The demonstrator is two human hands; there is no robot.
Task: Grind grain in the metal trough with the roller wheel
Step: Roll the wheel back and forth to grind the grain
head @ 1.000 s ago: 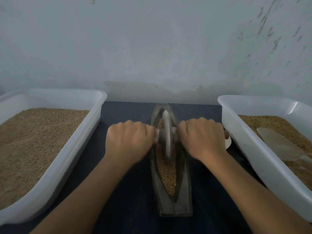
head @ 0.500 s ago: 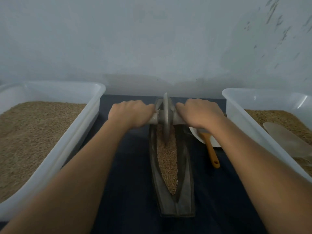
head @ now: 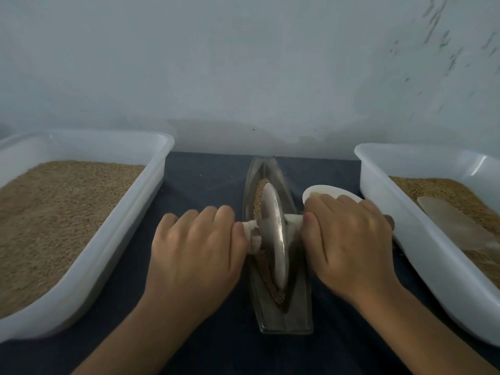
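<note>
A boat-shaped metal trough lies lengthwise on the dark cloth in the middle, with brown grain along its groove. The roller wheel, a grey metal disc, stands on edge in the groove around the trough's middle. My left hand grips the wheel's pale left handle. My right hand grips the right handle. Both fists hide most of the handles, and the wheel hides much of the grain.
A white tub of grain stands at the left. Another white tub at the right holds grain and a pale flat scoop. A small white spoon bowl lies behind my right hand. A wall rises close behind.
The wheel has rolled back from the trough's far end to about its middle, towards me, with both hands on the handles. The orange spoon handle is now hidden under my right hand.
</note>
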